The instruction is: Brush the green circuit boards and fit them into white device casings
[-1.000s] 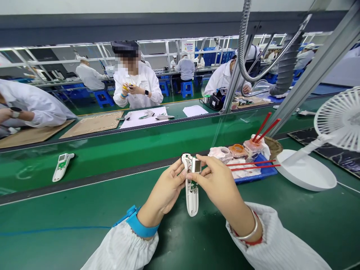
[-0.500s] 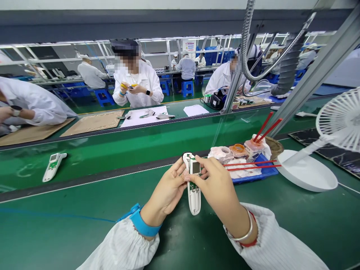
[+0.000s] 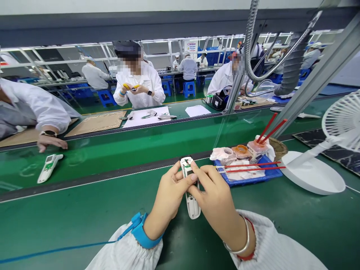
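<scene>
Both my hands hold a white handheld electronic device (image 3: 192,207) upright on its long axis, over the green bench. My left hand (image 3: 171,193) grips its left side, and my right hand (image 3: 215,191) presses its fingers across the front. Their fingers hide most of the middle of the device, including the small screen and green circuit board seen earlier. Its white top end and rounded lower end show. A blue wrist strap (image 3: 144,232) with a blue cord circles my left wrist.
To the right stands a blue tray (image 3: 247,180) holding pink and orange items and red sticks, with a white fan (image 3: 312,172) beyond it. A similar white device (image 3: 48,168) lies on the green belt, near a co-worker's hand (image 3: 50,142). Other workers sit across the belt.
My hands have closed over the device, covering its screen and circuit board. The view has shifted slightly, and a co-worker's hand now rests near the far white device.
</scene>
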Available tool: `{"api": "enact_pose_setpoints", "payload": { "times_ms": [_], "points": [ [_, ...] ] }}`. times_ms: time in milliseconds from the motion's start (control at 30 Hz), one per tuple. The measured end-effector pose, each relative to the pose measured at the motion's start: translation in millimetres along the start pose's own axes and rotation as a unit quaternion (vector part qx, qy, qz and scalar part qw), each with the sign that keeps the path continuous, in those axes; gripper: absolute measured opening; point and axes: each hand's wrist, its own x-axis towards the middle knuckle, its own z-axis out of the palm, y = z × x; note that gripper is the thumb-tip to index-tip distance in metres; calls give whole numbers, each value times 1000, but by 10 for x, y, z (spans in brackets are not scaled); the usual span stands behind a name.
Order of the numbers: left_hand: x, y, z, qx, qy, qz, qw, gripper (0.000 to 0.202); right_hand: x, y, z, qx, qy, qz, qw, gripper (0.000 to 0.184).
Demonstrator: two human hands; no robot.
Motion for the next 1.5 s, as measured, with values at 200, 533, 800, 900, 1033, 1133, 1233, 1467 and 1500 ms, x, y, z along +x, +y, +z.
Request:
{"api": "enact_pose_setpoints", "payload": {
  "times_ms": [200, 533, 800, 900, 1033, 1133, 1233, 1467, 1500],
  "points": [
    [2, 26, 5, 23, -4, 17, 1000, 33, 19, -25, -41, 90, 4, 45, 995, 53],
    [4, 7, -9, 32, 76, 31, 996, 34, -209, -102, 79, 399, -116, 380, 826, 34],
    [-12, 8, 62, 33, 54, 0, 998, 35, -202, -249, 54, 415, -143, 435, 786, 50],
    [-23, 10, 86, 36, 55, -3, 998, 35, -207, -250, 38, 421, -152, 429, 785, 51],
    [-40, 16, 111, 45, 63, -4, 997, 37, -220, -245, 7, 439, -151, 425, 777, 47],
    [-58, 28, 130, 50, 65, 2, 997, 37, -225, -242, -19, 451, -145, 422, 773, 44],
    [-81, 52, 143, 58, 61, 5, 996, 36, -228, -245, -41, 455, -138, 413, 777, 42],
    [-90, 86, 142, 73, 41, 7, 996, 33, -237, -229, -47, 453, -126, 398, 788, 42],
    [-86, 86, 140, 72, 38, 8, 997, 33, -231, -215, -42, 454, -123, 397, 788, 42]
  ]
}}
